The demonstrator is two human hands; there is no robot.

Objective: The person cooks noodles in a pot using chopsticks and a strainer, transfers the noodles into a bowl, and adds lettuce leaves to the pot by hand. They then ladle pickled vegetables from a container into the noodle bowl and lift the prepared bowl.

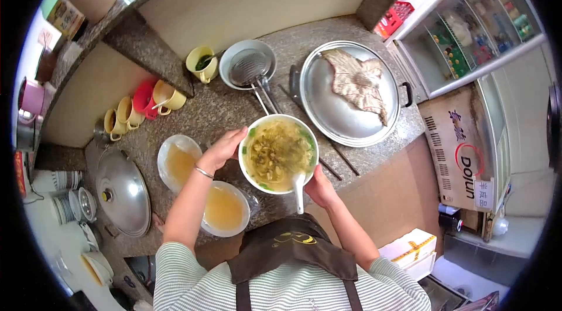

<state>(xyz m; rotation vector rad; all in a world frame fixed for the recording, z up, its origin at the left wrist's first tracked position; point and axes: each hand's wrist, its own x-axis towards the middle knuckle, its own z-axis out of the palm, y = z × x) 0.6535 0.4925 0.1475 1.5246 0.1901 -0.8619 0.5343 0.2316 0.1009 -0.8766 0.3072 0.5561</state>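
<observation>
Both my hands hold a white bowl (256, 184) of soup in front of my apron, above the counter. Pale broth, dark chopped bits and green scraps fill the soup (277, 153). A white spoon (299, 195) stands in it, its handle hanging over the near rim. My left hand (227, 147), with a bracelet on the wrist, grips the left side of the rim. The right side rests in my right hand (320, 188), its fingers partly hidden under the bowl. Close to my left forearm are two bowls of yellowish broth, a far bowl (162, 159) and a near bowl (212, 231).
A large pot lid (319, 97) with a folded cloth (357, 79) covers a pan. Beside it are a strainer (250, 68), a metal bowl (231, 52) and a yellow mug (195, 64). Several mugs (144, 99) line the left wall, near another domed lid (126, 194). Chopsticks (345, 159) lie rightward.
</observation>
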